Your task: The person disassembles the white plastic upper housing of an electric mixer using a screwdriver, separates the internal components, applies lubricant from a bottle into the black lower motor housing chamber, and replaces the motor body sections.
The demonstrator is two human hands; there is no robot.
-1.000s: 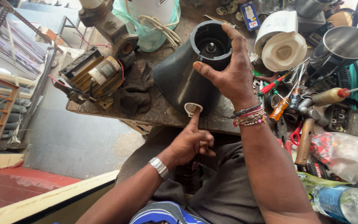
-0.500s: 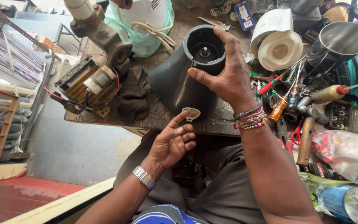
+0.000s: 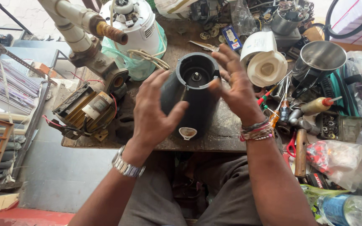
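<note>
Here, a black mixer-grinder base (image 3: 191, 98) stands upright at the near edge of the workbench (image 3: 227, 134), its round socket with a central drive coupling facing up and a small pale knob low on its front wall. Both hands flank it with fingers spread and nothing held. The left hand (image 3: 153, 111) sits at about 9 o'clock of the housing, its thumb lying against or just in front of the dark wall. The right hand (image 3: 235, 90) is at 3 o'clock, palm turned inward, fingers slightly blurred, near the rim but seemingly not closed on it. The housing's long axis runs vertically, so it lies straight between the two palms, each about equally near.

At 2 o'clock a steel jar (image 3: 319, 58) stands open; its inside looks bare. A white lid (image 3: 267, 67) lies beside it. Screwdrivers (image 3: 279, 109) cluster at 3 o'clock, and a copper-wound motor (image 3: 86, 111) rests at 9 o'clock.
</note>
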